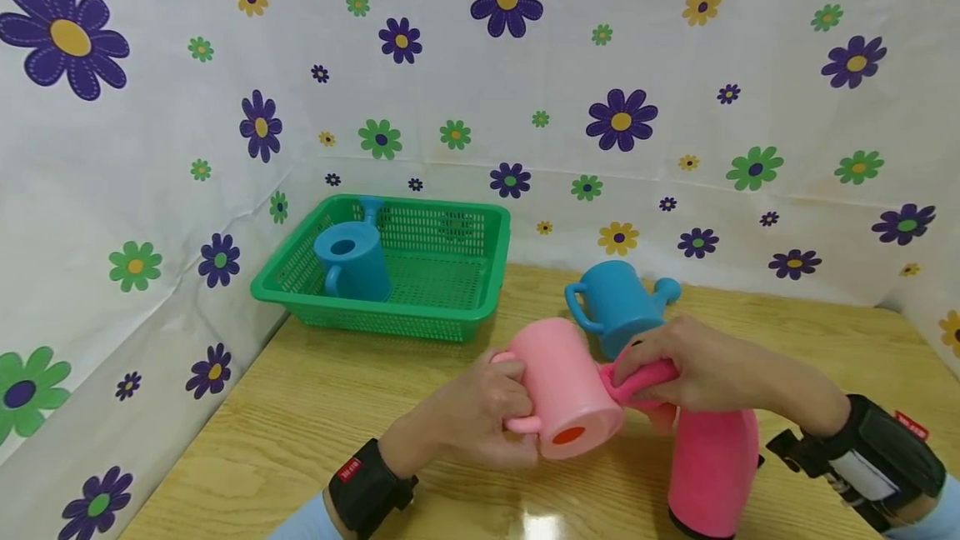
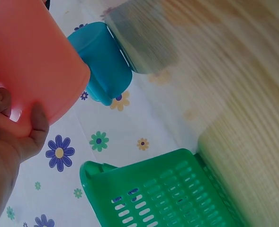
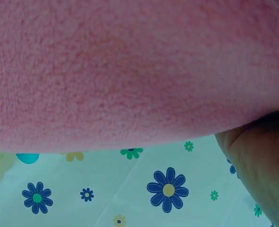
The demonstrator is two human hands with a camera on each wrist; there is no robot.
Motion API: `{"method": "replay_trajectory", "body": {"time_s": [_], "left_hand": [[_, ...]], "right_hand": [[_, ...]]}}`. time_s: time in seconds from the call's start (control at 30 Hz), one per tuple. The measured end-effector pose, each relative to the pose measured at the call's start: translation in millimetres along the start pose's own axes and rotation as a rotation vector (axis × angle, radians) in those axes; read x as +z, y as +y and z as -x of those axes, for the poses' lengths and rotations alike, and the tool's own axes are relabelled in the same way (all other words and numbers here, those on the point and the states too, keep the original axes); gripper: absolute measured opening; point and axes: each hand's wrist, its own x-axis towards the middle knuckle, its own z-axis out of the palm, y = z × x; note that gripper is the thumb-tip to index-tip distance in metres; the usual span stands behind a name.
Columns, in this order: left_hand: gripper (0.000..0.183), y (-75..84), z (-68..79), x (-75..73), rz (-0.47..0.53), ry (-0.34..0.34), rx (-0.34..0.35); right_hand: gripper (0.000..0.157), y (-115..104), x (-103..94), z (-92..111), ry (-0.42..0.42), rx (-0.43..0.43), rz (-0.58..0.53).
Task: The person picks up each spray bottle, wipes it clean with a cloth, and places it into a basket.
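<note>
My left hand (image 1: 491,407) grips the handle of a light pink watering can (image 1: 566,382), held tilted above the table with its holed end toward me. In the left wrist view the fingers curl through that handle. My right hand (image 1: 675,361) pinches a hot pink fleece cloth (image 1: 712,465) against the can's right side. The cloth's dark-edged end hangs down below the hand, and its fuzzy surface fills most of the right wrist view. The can's spout is hidden behind the right hand and cloth. Just behind them a blue watering can (image 1: 618,302) is on the table.
A green slotted basket (image 1: 397,319) stands at the back left of the wooden table (image 1: 315,407), with another blue watering can (image 1: 360,265) upright in its left part. A white flower-printed sheet (image 1: 442,48) hangs behind and along the left side.
</note>
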Motion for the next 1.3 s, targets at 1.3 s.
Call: {"method": "replay_trajectory", "body": {"time_s": [1.3], "left_hand": [[0.036,5.2,-0.6,-8.8,-0.009,0.019,0.082]], "right_hand": [[0.028,-11,-0.6,-9,-0.051,0.082,0.1]]}}
